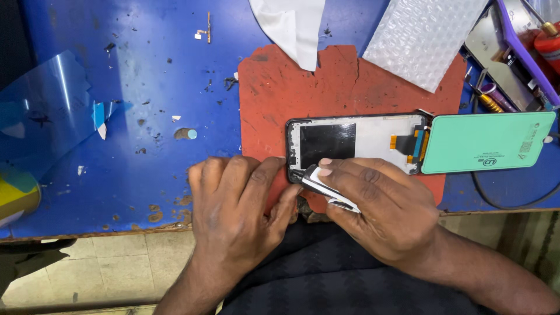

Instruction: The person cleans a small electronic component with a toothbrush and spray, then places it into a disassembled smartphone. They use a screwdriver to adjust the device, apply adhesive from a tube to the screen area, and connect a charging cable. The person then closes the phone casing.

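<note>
Right hand [382, 207] closed around a thin black-and-white flat strip of film or tape [328, 189], pinched between thumb and fingers, its upper end pressed against the lower left corner of the black-framed phone display assembly [350, 143]. Left hand [236, 201] loosely curled, knuckles down on the bench, fingertips bracing against the left short edge of that display, holding nothing. Display lying face down across a worn red rubber work mat [274, 93], silvery back up with a dark square patch and an orange flex ribbon at its right end, touching a mint-green rectangular phone back panel [487, 142] beside it. Mat resting on a scuffed blue bench [140, 76] strewn with small dark crumbs and screws. Farther out: a sheet of clear blue-tinted protective film [41, 111] at left, a white cloth or paper scrap [291, 26] and a piece of bubble wrap [423, 38] at top, tools and a purple-edged tray [525, 52] at upper right. Likely risks: strip creasing or sticking askew if pressed before aligned; flex ribbon straining if the display slides under the push; grit from the bench getting trapped beneath the strip; display slipping toward the near bench edge, given how close it sits.
</note>
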